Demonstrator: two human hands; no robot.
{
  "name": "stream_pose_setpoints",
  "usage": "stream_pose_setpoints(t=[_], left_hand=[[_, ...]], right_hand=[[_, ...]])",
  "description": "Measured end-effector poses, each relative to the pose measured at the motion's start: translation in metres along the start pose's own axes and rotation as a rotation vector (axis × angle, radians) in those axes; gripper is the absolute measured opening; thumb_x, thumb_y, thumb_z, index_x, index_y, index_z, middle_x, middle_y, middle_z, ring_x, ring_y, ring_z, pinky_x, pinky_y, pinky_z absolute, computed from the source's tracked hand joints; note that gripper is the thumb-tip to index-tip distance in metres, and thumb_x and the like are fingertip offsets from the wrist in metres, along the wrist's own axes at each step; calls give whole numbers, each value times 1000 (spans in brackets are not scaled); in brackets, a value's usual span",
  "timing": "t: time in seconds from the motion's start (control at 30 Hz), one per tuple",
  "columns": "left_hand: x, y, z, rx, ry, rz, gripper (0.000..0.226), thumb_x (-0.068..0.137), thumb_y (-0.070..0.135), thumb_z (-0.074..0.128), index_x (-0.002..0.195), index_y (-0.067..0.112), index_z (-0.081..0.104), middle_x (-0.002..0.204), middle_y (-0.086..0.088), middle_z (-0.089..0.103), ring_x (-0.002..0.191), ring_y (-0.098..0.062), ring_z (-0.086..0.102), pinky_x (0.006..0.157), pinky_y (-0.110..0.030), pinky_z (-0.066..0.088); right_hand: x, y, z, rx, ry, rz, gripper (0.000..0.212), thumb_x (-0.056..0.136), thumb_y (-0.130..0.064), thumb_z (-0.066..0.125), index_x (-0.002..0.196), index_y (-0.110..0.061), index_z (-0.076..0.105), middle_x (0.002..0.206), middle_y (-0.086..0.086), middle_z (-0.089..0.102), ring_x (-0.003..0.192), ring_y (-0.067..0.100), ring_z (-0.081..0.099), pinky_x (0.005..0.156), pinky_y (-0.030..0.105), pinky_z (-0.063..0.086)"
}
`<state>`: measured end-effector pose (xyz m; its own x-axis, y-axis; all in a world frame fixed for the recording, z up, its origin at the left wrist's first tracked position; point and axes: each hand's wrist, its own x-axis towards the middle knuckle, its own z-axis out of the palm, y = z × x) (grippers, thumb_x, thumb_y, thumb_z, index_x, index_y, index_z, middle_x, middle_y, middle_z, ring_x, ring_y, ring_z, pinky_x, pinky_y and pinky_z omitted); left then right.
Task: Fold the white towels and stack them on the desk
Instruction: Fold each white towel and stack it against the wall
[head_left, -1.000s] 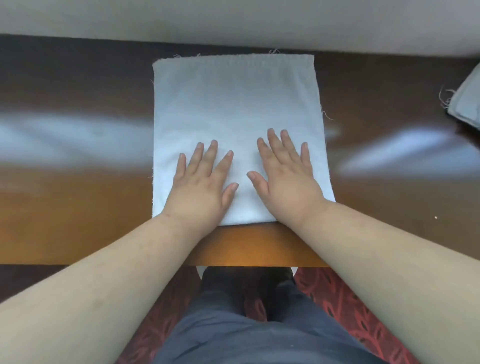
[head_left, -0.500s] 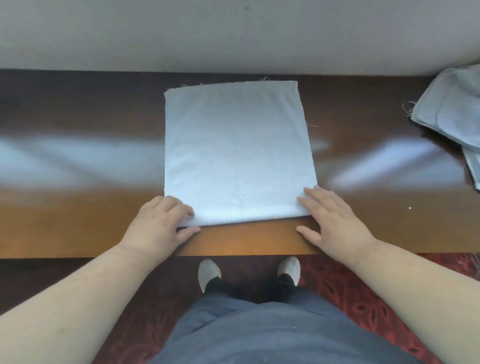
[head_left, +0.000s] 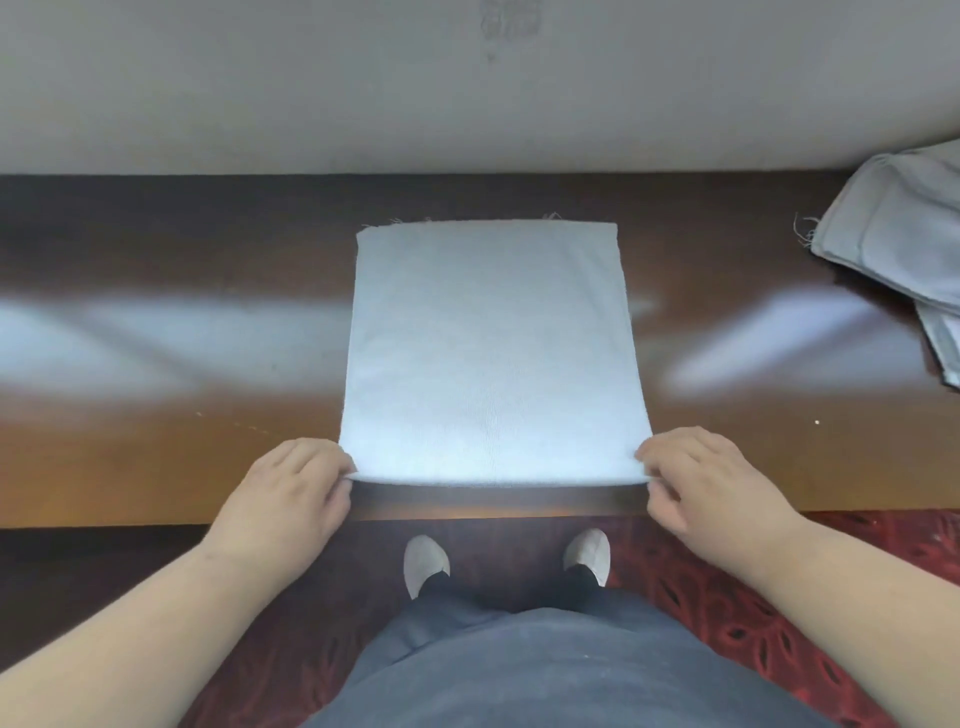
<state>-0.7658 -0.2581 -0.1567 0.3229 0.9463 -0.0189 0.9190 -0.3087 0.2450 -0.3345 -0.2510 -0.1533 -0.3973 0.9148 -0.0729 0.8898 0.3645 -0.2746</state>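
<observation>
A folded white towel (head_left: 491, 348) lies flat in the middle of the glossy brown desk (head_left: 171, 457), its frayed far edge toward the wall. My left hand (head_left: 288, 493) pinches the towel's near left corner. At the near right corner my right hand (head_left: 701, 483) pinches the cloth too. The near edge is raised slightly off the desk between my hands and casts a shadow under it. More white towels (head_left: 904, 234) lie in a loose pile at the desk's far right.
A pale wall (head_left: 467, 88) runs along the back of the desk. The desk's front edge is just below my hands. Under it are a red patterned carpet (head_left: 779, 582), my two white shoes (head_left: 426, 564) and my grey trousers.
My hands were pressing flat on the towel's middle, then slid out to its near corners. Now each pinches a corner and the near edge has come up a little.
</observation>
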Motion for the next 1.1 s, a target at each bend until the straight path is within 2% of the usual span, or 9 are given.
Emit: stream_pose_setpoints(t=[0.1,0.2,0.37,0.57,0.63,0.77,0.97,1.03,1.1], left_hand=[[9,9,-16,-232,25,-265,18,87,24,45,98,25,60,93,10,62,89,-18,56,78,-36,45],[35,16,-29,-423,173,-481,8,89,36,46,96,40,45,81,15,56,71,-5,53,60,-31,37],[98,16,-34,-750,371,-701,23,92,48,50,112,45,40,76,18,60,64,7,55,59,-25,41],[185,-7,-22,-798,524,-678,36,93,34,54,125,27,40,85,9,61,68,4,55,71,-17,45],[213,-16,-18,-749,512,-690,42,91,39,56,128,27,43,81,13,61,65,8,54,63,-9,42],[251,-28,-8,-718,419,-724,43,89,45,58,128,32,45,94,8,65,76,3,56,61,-14,40],[268,-37,7,-658,331,-750,46,91,41,60,133,27,45,89,9,59,76,-5,55,64,-23,43],[267,-37,6,-640,306,-757,48,93,39,59,136,25,43,97,7,59,83,-8,57,71,-25,46],[266,-34,1,-552,322,-716,53,94,38,57,142,24,38,123,2,56,109,-15,56,91,-30,46]], right_hand=[[3,-5,-13,286,116,165,27,80,-29,41,91,-16,62,88,-6,60,85,9,54,82,14,34],[31,-13,-28,519,309,356,17,85,-34,42,99,-37,51,86,-18,56,81,-11,53,68,1,34],[101,-5,-40,742,539,527,19,93,-38,49,111,-41,46,93,-17,54,80,-11,53,70,2,36],[181,26,-31,693,601,595,15,92,-35,51,107,-34,50,87,-17,54,77,-15,51,67,2,35],[201,39,-26,646,595,611,14,93,-34,50,107,-31,49,83,-18,52,75,-20,49,64,0,33],[226,60,-13,587,529,653,13,94,-35,49,106,-32,48,82,-16,51,71,-19,49,59,1,34],[237,74,4,474,412,718,20,94,-37,52,111,-29,47,88,-14,54,73,-2,51,58,22,35],[237,71,3,459,388,736,22,94,-39,53,113,-28,47,95,-13,56,74,1,53,58,24,36],[237,64,-3,450,414,755,32,93,-40,56,120,-26,49,114,-6,54,93,11,56,71,24,40]])
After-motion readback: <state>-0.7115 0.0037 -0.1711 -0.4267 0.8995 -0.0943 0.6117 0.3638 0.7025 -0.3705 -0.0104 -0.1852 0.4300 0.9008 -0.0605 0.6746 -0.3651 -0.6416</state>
